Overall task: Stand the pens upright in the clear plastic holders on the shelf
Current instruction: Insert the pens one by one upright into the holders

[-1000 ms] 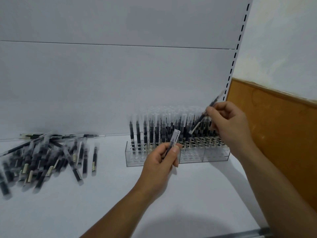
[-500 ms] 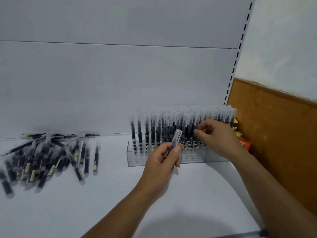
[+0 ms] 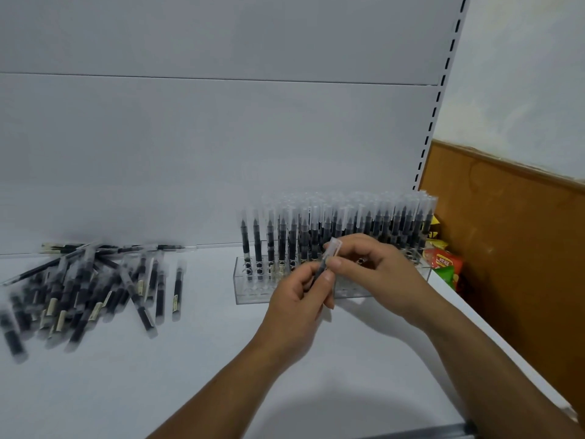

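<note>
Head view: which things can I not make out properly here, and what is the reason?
All in the head view:
Pen: lower barrel hidden inside the left hand; the right hand pinches its top.
Clear holder: middle holes hidden behind both hands.
Loose pens: blurred, label text unreadable; some cut off by the left edge.
Snack packets: partly hidden behind the holder; print too small.
</note>
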A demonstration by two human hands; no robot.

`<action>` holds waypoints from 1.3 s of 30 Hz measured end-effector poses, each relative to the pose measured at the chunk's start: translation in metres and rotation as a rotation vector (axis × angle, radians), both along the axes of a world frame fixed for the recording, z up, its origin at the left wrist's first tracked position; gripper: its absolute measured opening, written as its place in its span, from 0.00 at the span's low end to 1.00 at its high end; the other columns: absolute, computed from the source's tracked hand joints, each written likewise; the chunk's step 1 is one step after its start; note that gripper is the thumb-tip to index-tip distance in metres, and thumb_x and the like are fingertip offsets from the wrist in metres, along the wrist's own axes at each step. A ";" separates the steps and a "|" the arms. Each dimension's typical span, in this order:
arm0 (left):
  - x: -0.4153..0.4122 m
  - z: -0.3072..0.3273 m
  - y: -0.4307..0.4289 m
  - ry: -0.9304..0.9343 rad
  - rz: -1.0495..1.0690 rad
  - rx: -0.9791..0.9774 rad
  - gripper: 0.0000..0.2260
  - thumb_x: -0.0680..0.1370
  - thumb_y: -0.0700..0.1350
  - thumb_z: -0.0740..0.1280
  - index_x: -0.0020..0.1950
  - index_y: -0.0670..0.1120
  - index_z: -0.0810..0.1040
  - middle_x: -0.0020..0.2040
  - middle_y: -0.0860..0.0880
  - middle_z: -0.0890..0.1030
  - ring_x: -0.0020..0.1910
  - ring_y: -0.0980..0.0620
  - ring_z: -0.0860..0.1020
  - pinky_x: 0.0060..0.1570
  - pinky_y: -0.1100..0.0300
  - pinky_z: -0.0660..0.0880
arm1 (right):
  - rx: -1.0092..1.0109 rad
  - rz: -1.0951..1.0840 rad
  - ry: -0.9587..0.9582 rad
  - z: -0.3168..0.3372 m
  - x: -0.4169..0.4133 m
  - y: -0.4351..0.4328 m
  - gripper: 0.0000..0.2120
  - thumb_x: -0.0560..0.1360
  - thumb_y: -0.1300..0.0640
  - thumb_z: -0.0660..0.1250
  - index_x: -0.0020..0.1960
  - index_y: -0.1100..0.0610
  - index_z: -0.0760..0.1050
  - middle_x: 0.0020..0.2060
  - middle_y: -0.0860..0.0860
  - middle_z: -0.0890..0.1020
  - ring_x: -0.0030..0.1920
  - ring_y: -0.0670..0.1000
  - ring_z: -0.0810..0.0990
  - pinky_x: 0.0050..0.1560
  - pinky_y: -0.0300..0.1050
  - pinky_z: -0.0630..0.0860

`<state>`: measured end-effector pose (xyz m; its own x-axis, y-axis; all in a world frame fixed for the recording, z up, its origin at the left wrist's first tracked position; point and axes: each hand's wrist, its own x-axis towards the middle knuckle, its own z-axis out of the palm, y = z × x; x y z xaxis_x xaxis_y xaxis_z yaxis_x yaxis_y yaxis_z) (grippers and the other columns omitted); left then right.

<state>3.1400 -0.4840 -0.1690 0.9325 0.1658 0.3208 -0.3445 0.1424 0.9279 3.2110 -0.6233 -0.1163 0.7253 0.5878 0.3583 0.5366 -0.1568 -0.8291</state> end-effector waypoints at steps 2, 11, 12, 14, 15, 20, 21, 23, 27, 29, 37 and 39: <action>-0.001 0.000 -0.002 0.030 -0.005 0.017 0.06 0.76 0.51 0.66 0.44 0.51 0.81 0.32 0.51 0.75 0.28 0.58 0.69 0.30 0.67 0.66 | 0.035 0.016 0.042 0.000 -0.002 0.001 0.08 0.73 0.52 0.71 0.46 0.56 0.83 0.51 0.50 0.82 0.52 0.49 0.80 0.56 0.45 0.77; -0.017 0.005 0.000 -0.122 0.444 0.755 0.18 0.75 0.61 0.61 0.65 0.63 0.70 0.54 0.67 0.76 0.59 0.65 0.71 0.60 0.74 0.61 | 0.494 -0.377 0.038 0.041 0.025 -0.041 0.05 0.78 0.55 0.66 0.46 0.54 0.80 0.36 0.47 0.82 0.33 0.42 0.76 0.31 0.35 0.73; -0.017 0.005 0.002 -0.150 0.506 0.873 0.19 0.76 0.60 0.60 0.67 0.62 0.69 0.56 0.68 0.74 0.62 0.66 0.68 0.63 0.73 0.56 | 0.470 -0.406 -0.018 0.043 0.029 -0.044 0.05 0.79 0.55 0.66 0.46 0.54 0.80 0.36 0.48 0.81 0.32 0.42 0.76 0.30 0.34 0.72; -0.017 0.004 0.007 -0.154 0.573 1.027 0.19 0.77 0.58 0.61 0.68 0.58 0.71 0.61 0.65 0.72 0.65 0.63 0.65 0.67 0.67 0.51 | 0.390 -0.452 -0.124 0.043 0.037 -0.047 0.05 0.79 0.56 0.66 0.49 0.56 0.79 0.36 0.47 0.80 0.33 0.40 0.76 0.30 0.32 0.72; -0.017 0.004 0.010 -0.129 0.583 1.080 0.19 0.77 0.57 0.61 0.68 0.57 0.72 0.62 0.62 0.72 0.66 0.60 0.65 0.67 0.64 0.50 | 0.337 -0.472 -0.166 0.043 0.040 -0.046 0.05 0.79 0.56 0.66 0.50 0.56 0.78 0.37 0.47 0.80 0.34 0.41 0.76 0.32 0.34 0.73; -0.017 -0.002 0.012 -0.010 0.559 1.246 0.22 0.75 0.56 0.60 0.69 0.55 0.72 0.66 0.58 0.72 0.68 0.55 0.64 0.68 0.58 0.49 | 0.072 -0.490 -0.283 0.035 0.050 -0.038 0.04 0.79 0.53 0.66 0.49 0.53 0.78 0.39 0.45 0.80 0.37 0.49 0.78 0.37 0.43 0.76; -0.017 -0.002 0.012 -0.009 0.564 1.254 0.22 0.75 0.55 0.61 0.69 0.54 0.73 0.65 0.57 0.73 0.67 0.54 0.65 0.68 0.57 0.50 | 0.028 -0.487 -0.307 0.033 0.051 -0.037 0.04 0.78 0.53 0.66 0.48 0.52 0.78 0.38 0.44 0.80 0.37 0.48 0.78 0.36 0.40 0.75; -0.017 -0.002 0.011 -0.017 0.582 1.269 0.21 0.75 0.55 0.63 0.67 0.54 0.74 0.64 0.57 0.74 0.66 0.54 0.66 0.68 0.56 0.53 | -0.072 -0.477 -0.332 0.031 0.053 -0.035 0.04 0.78 0.52 0.67 0.47 0.52 0.77 0.37 0.43 0.79 0.36 0.46 0.77 0.34 0.37 0.71; -0.017 -0.002 0.011 -0.035 0.602 1.274 0.20 0.74 0.54 0.64 0.66 0.54 0.75 0.64 0.57 0.74 0.65 0.56 0.66 0.67 0.57 0.53 | -0.290 -0.408 -0.301 0.023 0.056 -0.027 0.05 0.78 0.50 0.68 0.46 0.50 0.76 0.35 0.44 0.79 0.35 0.45 0.76 0.35 0.39 0.69; -0.017 -0.001 0.011 -0.039 0.600 1.269 0.20 0.74 0.54 0.64 0.66 0.54 0.75 0.63 0.57 0.74 0.65 0.56 0.66 0.66 0.58 0.53 | -0.297 -0.419 -0.299 0.020 0.057 -0.023 0.05 0.78 0.50 0.67 0.46 0.50 0.75 0.35 0.45 0.79 0.35 0.45 0.75 0.35 0.40 0.69; -0.019 0.000 0.013 -0.022 0.566 1.282 0.20 0.76 0.53 0.64 0.68 0.54 0.73 0.66 0.58 0.73 0.67 0.56 0.65 0.68 0.58 0.51 | -0.357 -0.457 -0.300 0.024 0.055 -0.023 0.07 0.78 0.48 0.66 0.46 0.51 0.75 0.36 0.46 0.79 0.37 0.48 0.77 0.35 0.42 0.70; -0.021 0.001 0.013 -0.028 0.559 1.277 0.20 0.76 0.53 0.64 0.69 0.54 0.72 0.66 0.58 0.72 0.68 0.56 0.65 0.69 0.58 0.50 | -0.369 -0.458 -0.300 0.027 0.051 -0.028 0.08 0.77 0.46 0.67 0.47 0.51 0.76 0.37 0.46 0.79 0.38 0.48 0.77 0.35 0.41 0.70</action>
